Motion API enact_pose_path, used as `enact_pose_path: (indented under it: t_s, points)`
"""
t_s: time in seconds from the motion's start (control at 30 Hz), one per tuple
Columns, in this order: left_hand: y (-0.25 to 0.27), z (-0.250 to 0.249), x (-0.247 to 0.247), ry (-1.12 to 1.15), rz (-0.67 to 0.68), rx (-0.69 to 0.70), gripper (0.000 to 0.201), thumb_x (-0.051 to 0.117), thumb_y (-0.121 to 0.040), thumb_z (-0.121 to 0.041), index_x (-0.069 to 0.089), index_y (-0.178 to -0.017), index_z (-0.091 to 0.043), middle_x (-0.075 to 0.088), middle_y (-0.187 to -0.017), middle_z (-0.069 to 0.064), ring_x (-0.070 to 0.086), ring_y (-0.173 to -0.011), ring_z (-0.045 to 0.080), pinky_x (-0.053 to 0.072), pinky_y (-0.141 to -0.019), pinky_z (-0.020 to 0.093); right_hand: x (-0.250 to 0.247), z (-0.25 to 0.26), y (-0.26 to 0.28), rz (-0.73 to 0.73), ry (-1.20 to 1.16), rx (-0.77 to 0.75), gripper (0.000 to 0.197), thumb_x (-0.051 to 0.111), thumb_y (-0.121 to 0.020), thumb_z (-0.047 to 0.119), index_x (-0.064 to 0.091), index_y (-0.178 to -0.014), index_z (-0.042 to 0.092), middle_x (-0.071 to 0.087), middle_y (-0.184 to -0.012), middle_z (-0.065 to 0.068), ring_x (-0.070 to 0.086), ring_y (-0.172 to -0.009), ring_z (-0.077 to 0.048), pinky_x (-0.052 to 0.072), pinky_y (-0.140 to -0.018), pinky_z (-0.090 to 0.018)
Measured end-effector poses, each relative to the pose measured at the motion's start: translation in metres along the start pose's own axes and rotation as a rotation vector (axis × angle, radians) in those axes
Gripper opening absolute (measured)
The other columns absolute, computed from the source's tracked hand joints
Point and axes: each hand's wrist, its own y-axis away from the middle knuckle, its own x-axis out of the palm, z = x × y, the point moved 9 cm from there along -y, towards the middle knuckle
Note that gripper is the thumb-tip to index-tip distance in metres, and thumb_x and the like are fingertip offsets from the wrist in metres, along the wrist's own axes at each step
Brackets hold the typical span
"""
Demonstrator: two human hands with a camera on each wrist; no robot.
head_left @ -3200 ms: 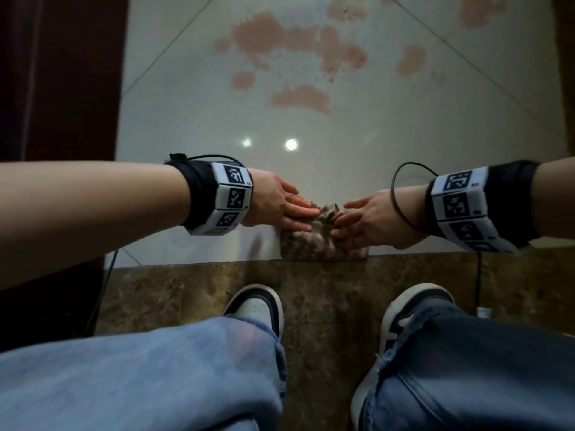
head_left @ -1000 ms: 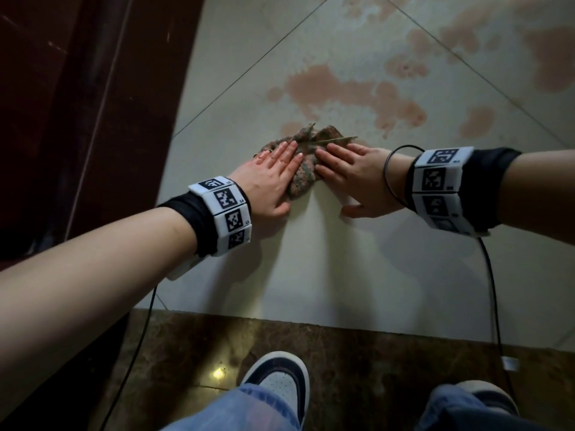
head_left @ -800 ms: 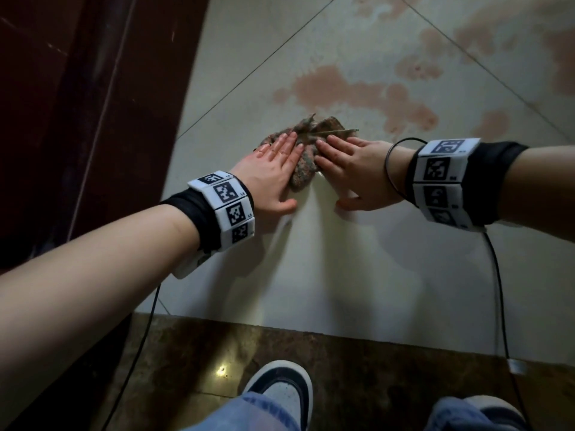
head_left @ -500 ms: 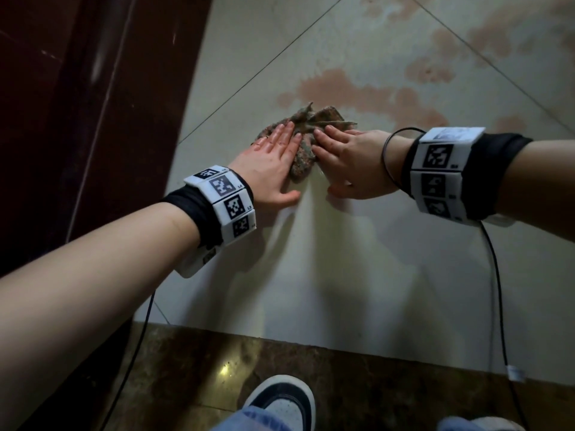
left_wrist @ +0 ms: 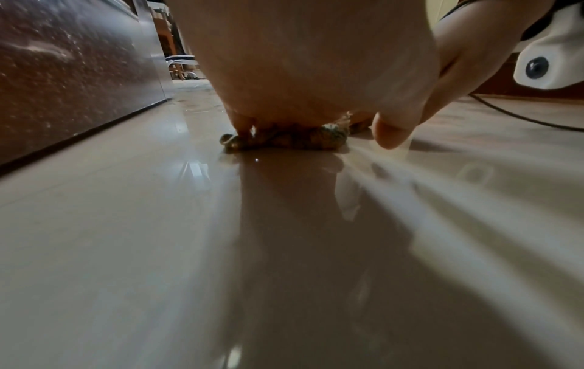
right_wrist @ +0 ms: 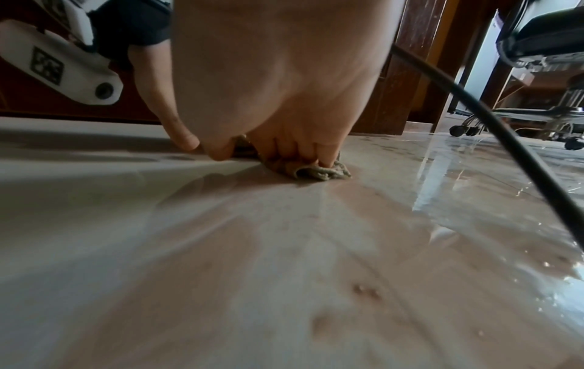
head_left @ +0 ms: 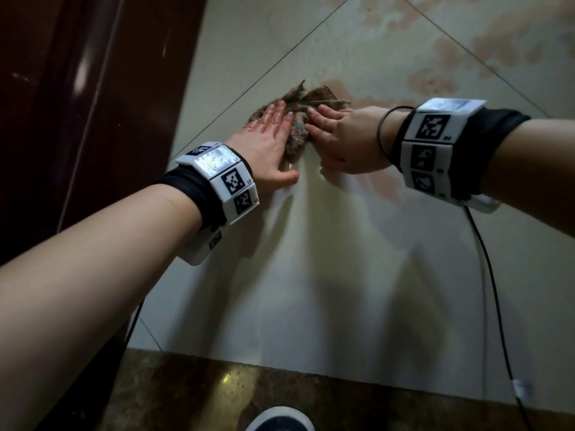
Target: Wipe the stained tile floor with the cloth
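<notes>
A crumpled brownish-green cloth lies on the pale tile floor, at the near edge of a reddish stain. My left hand presses flat on the cloth's left side with straight fingers. My right hand presses on its right side, fingers extended over it. The left wrist view shows the cloth squashed under the palm. In the right wrist view the fingertips bear down on a folded corner of the cloth. More reddish patches spread over the tiles farther away.
A dark wooden door or panel runs along the left. A brown marble strip crosses near my shoe. A black cable trails from the right wrist. An office chair base stands farther off on wet, glossy tiles.
Both hands slid the cloth away from my feet and the marble strip up to the stain. In the last second they shifted slightly farther, and the stain near the cloth looks paler.
</notes>
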Motion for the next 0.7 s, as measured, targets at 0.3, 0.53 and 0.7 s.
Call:
enact_pose_path:
  t_s: [0.3, 0.53, 0.7]
  points:
    - [-0.012, 0.004, -0.01, 0.05, 0.044, -0.041, 0.096, 0.044, -0.091, -0.05, -0.016, -0.149, -0.003, -0.022, -0.157, 0.017, -0.015, -0.148, 0.024, -0.001, -0.122, 0.035, -0.007, -0.015, -0.012, -0.002, -0.04, 0.017, 0.063, 0.03, -0.1, 0.029, 0.006, -0.152, 0.002, 0.001, -0.159, -0.021, 0.01, -0.148, -0.035, 0.016, -0.121, -0.043]
    - [-0.021, 0.004, -0.018, 0.093, 0.057, -0.06, 0.096, 0.046, -0.09, -0.05, -0.015, -0.15, -0.004, -0.022, -0.157, 0.016, -0.015, -0.148, 0.024, 0.002, -0.123, 0.038, -0.015, -0.033, -0.012, 0.02, -0.102, 0.008, 0.057, 0.027, -0.101, 0.022, 0.008, -0.153, 0.009, 0.002, -0.161, -0.015, 0.009, -0.149, -0.03, 0.011, -0.122, -0.037]
    - [-0.031, -0.008, -0.027, 0.066, 0.056, -0.043, 0.1, 0.048, -0.089, -0.052, -0.014, -0.15, -0.002, -0.02, -0.157, 0.02, -0.013, -0.148, 0.028, 0.001, -0.123, 0.038, -0.016, -0.05, -0.008, 0.04, -0.118, 0.029, 0.056, 0.031, -0.1, 0.015, 0.013, -0.153, 0.012, 0.005, -0.161, -0.012, 0.012, -0.149, -0.03, 0.011, -0.121, -0.036]
